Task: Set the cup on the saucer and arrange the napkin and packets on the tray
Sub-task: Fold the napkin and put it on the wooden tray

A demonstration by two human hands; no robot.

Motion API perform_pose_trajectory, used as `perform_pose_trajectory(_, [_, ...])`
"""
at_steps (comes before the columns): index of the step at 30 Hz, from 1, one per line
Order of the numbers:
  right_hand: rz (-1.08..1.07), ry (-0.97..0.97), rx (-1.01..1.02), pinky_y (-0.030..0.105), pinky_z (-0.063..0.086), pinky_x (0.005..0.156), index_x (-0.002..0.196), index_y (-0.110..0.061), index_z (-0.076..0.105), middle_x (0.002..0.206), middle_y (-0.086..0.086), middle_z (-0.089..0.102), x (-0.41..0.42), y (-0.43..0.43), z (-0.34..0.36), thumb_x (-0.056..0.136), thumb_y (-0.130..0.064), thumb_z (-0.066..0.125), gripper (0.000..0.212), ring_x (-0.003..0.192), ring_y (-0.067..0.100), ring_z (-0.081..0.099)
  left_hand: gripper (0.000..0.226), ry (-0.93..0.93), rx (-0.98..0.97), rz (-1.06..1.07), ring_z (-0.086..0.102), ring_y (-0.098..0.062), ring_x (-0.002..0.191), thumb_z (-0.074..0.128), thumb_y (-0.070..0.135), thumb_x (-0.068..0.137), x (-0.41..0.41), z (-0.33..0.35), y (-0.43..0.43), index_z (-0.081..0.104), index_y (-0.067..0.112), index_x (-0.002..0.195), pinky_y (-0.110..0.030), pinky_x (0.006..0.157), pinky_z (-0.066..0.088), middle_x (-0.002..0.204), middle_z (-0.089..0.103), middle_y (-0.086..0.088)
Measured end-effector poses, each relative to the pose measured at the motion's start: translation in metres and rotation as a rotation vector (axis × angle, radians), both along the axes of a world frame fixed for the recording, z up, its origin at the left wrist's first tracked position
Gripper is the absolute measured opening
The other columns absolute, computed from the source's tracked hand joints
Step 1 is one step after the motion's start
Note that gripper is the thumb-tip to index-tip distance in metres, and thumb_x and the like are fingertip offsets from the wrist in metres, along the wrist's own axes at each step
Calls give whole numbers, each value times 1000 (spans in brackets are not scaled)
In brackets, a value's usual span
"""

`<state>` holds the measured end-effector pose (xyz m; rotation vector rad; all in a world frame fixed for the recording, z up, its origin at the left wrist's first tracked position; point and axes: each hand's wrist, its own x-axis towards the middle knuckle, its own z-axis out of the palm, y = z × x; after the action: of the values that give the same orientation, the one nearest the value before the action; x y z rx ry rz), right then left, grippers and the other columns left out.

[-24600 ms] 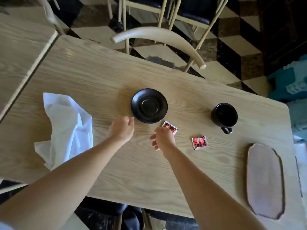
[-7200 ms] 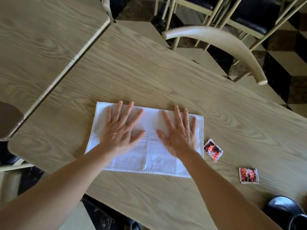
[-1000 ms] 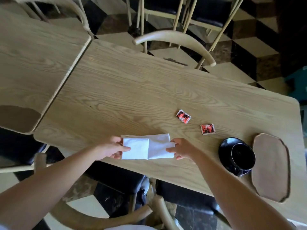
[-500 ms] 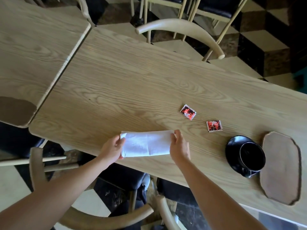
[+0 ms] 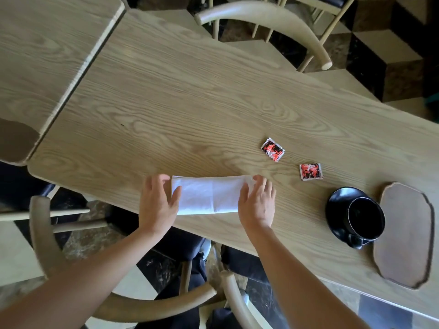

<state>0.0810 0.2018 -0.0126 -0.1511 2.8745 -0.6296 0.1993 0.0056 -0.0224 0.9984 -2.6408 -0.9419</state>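
1. White cloth, folded into a long narrow band, is the napkin (image 5: pixel 209 195); it lies flat on the pale wood-grain table (image 5: pixel 190 110) close to the near edge, with a crease running across it right of its middle.
2. At the napkin's left end sits the left hand (image 5: pixel 158 205), fingers spread and loose, thumb lying over the cloth; it grips nothing.
3. At the other end the right hand (image 5: pixel 257 203) rests the same way, fingers extended and slightly apart over the end of the band; motion blur at the fingertips makes it hard to say whether they press down or only hover.
4. Judging from this, the step in hand is the folding or flattening of the napkin, which is not yet on the tray.
5. One part of the task looks done: the glossy black cup (image 5: pixel 365 220) stands on the round black saucer (image 5: pixel 337 210), handle toward the near edge.
6. Just beside the saucer, to its right, lies the brown oblong wooden tray (image 5: pixel 406 236), with nothing on it.
7. Two small red-and-black packets (image 5: pixel 272 149) (image 5: pixel 310 171) lie apart on the table between napkin and saucer.
8. Next, I would expect a pinch on both napkin ends and a level carry rightward to the tray, keeping the fold from opening and passing clear of the cup.
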Motion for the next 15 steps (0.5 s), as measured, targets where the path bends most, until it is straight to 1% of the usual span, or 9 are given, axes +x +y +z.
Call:
perform_pose_trajectory(2, [105, 120, 93, 46, 45, 87, 125, -11, 50, 121, 15, 55, 6, -5, 5, 94, -32, 48, 38, 108, 35, 51, 36, -11, -254, -215, 52, -31, 105, 54, 34, 92, -1, 2, 4, 51, 10, 119, -41, 91, 44, 118, 52, -10])
perform_pose_trajectory(3, [186, 148, 106, 47, 45, 92, 127, -11, 49, 125, 15, 54, 11, -11, 5, 94, -34, 45, 41, 113, 36, 49, 41, -41, -322, -318, 50, -35, 115, 50, 35, 94, -3, 2, 8, 50, 8, 125, -44, 97, 42, 127, 51, -13])
perform_pose_trajectory(4, [286, 150, 103, 49, 42, 98, 132, -12, 46, 132, 15, 52, 15, -18, 4, 94, -34, 43, 44, 123, 36, 46, 47, -82, -351, -403, 45, -38, 127, 46, 36, 95, -5, -1, 13, 48, 6, 132, -46, 104, 39, 138, 47, -17])
perform_pose_trajectory(5, [393, 129, 89, 50, 37, 107, 139, -13, 42, 142, 14, 48, 20, -25, -1, 96, -33, 41, 48, 135, 36, 38, 53, -130, -359, -473, 36, -39, 138, 42, 38, 97, -6, -5, 18, 44, 4, 138, -48, 111, 34, 147, 40, -20])
perform_pose_trajectory(6, [493, 98, 82, 50, 28, 115, 145, -14, 36, 152, 12, 40, 24, -31, -7, 97, -32, 40, 51, 145, 34, 26, 57, -169, -365, -532, 25, -38, 146, 38, 39, 99, -8, -10, 23, 38, 3, 144, -49, 116, 28, 154, 32, -21])
perform_pose_trajectory(8, [635, 53, 119, 52, 14, 121, 153, -16, 24, 162, 6, 23, 27, -37, -22, 100, -32, 34, 56, 152, 29, 4, 62, -218, -395, -610, 8, -33, 151, 31, 39, 101, -9, -24, 24, 25, 2, 150, -49, 121, 19, 161, 19, -19])
perform_pose_trajectory(9, [660, 40, 137, 52, 12, 121, 154, -17, 21, 163, 5, 18, 26, -37, -29, 101, -34, 32, 56, 152, 28, -1, 63, -235, -422, -639, 4, -32, 152, 30, 38, 100, -10, -30, 23, 21, 2, 152, -49, 122, 16, 162, 15, -18])
perform_pose_trajectory(13, [626, 79, 179, 52, 3, 122, 154, -20, 20, 163, 9, 19, 23, -33, -41, 102, -39, 27, 56, 151, 30, 1, 73, -274, -505, -689, -1, -32, 152, 35, 38, 95, -13, -43, 17, 10, 2, 153, -49, 123, 9, 163, 7, -18])
perform_pose_trajectory(15, [585, 70, 208, 55, 4, 121, 153, -18, 21, 162, 11, 22, 25, -35, -39, 101, -40, 27, 58, 151, 31, 4, 75, -279, -520, -690, 0, -33, 152, 38, 39, 94, -14, -43, 17, 10, 2, 153, -50, 123, 10, 163, 8, -18])
